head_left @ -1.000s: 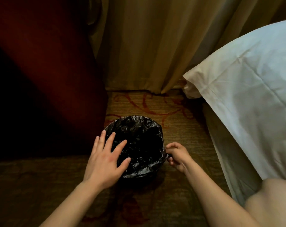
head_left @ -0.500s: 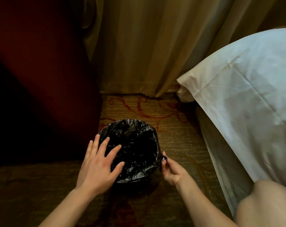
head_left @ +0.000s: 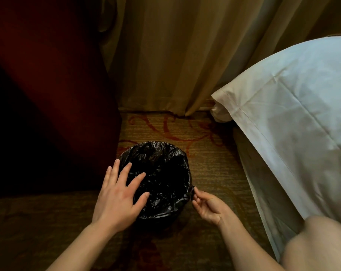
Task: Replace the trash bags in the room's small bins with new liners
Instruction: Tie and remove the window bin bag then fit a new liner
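Observation:
A small round bin stands on the carpet, lined with a crinkled black trash bag (head_left: 161, 165) whose edge is folded over the rim. My left hand (head_left: 119, 194) lies flat with spread fingers over the bin's near left rim, on the black plastic. My right hand (head_left: 206, 206) is at the bin's right side and pinches a small tail of the bag at the rim between thumb and fingertips. The bin's own wall is hidden under the bag.
A dark red armchair (head_left: 54, 90) stands close on the left of the bin. Beige curtains (head_left: 175, 55) hang behind it. A bed with white sheet (head_left: 294, 122) overhangs on the right. My knee (head_left: 322, 243) shows at the lower right. Patterned carpet (head_left: 208, 169) lies around the bin.
My right hand turned palm up and closed its fingertips on the bag's tail at the right rim. My left hand stayed spread on the left rim.

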A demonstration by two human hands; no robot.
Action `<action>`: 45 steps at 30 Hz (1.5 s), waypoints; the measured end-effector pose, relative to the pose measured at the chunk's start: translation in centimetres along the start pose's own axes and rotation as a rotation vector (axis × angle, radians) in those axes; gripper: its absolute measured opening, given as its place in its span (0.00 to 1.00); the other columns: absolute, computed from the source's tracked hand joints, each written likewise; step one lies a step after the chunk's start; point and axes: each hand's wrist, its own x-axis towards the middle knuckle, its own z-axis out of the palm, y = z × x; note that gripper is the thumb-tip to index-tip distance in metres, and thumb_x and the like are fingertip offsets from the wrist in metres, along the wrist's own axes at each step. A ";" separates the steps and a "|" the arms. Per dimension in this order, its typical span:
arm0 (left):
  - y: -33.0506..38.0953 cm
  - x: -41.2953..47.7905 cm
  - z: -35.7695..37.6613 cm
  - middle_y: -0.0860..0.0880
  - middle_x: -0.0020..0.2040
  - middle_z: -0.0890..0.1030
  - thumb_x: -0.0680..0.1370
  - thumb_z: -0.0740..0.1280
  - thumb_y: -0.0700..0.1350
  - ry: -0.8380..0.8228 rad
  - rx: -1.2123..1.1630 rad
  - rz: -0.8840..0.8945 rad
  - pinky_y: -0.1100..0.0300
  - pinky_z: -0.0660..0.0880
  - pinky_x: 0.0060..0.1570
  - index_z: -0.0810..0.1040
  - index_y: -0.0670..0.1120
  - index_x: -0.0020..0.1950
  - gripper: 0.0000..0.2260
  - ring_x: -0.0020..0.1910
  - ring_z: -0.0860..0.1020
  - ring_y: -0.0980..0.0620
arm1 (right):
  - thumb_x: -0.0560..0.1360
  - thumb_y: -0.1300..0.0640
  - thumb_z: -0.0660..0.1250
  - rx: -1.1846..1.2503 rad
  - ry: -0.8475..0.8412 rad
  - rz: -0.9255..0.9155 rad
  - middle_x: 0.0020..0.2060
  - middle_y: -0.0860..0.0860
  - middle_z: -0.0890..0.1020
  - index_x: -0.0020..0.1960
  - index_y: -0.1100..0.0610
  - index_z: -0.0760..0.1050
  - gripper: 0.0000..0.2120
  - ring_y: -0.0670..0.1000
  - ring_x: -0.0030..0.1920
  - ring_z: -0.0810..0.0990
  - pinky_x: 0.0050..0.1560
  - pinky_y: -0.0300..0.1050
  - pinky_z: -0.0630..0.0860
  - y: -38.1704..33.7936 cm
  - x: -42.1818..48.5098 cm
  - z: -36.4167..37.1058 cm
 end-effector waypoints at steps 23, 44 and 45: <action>-0.4 0.1 0.5 0.45 0.78 0.62 0.76 0.50 0.66 0.029 0.009 0.017 0.49 0.39 0.77 0.71 0.57 0.72 0.28 0.80 0.44 0.46 | 0.76 0.68 0.64 -0.390 0.348 -0.180 0.19 0.49 0.68 0.31 0.58 0.68 0.16 0.43 0.15 0.61 0.17 0.31 0.58 -1.0 0.4 4.6; -0.4 0.2 0.6 0.45 0.77 0.63 0.76 0.51 0.65 0.020 -0.004 0.030 0.50 0.41 0.77 0.69 0.58 0.73 0.28 0.80 0.49 0.45 | 0.71 0.69 0.69 -0.782 0.246 -0.505 0.44 0.59 0.86 0.49 0.63 0.83 0.08 0.56 0.44 0.85 0.51 0.58 0.82 0.4 0.3 3.2; -0.3 0.2 0.6 0.45 0.77 0.63 0.76 0.51 0.65 0.019 -0.003 0.031 0.50 0.41 0.77 0.69 0.58 0.73 0.28 0.80 0.49 0.45 | 0.69 0.67 0.71 -0.839 0.253 -0.510 0.43 0.58 0.86 0.47 0.61 0.83 0.08 0.56 0.45 0.86 0.51 0.59 0.82 0.3 0.5 3.2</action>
